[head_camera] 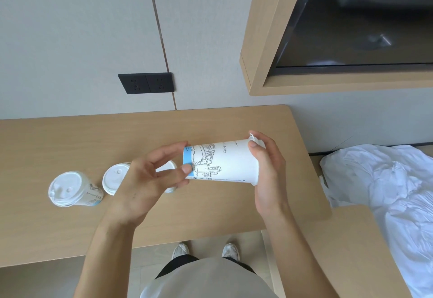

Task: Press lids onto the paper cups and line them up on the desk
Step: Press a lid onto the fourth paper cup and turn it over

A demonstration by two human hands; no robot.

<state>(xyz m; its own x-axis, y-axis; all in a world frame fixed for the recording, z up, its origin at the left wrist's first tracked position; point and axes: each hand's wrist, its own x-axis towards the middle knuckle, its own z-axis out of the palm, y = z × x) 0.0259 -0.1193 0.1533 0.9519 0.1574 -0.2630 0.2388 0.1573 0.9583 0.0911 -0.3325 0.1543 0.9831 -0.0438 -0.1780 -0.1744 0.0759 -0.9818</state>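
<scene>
Single view: we look from head height, forward and steeply down over the table [70, 138], close above it. The wall with its socket plate [147, 83] fills the top; our own shoes [180, 251] show at the bottom edge. Wide-angle bending at borders.

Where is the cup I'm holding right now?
The paper cup lies sideways above the desk, centre-right, base in the left hand, lidded end in the right hand.

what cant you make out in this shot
- Head view: the third lidded cup is mostly hidden behind the left hand.
- The lid on the held cup is covered by the right hand; its seating is unclear.
- Small print on the leftmost cup is too small.
</scene>
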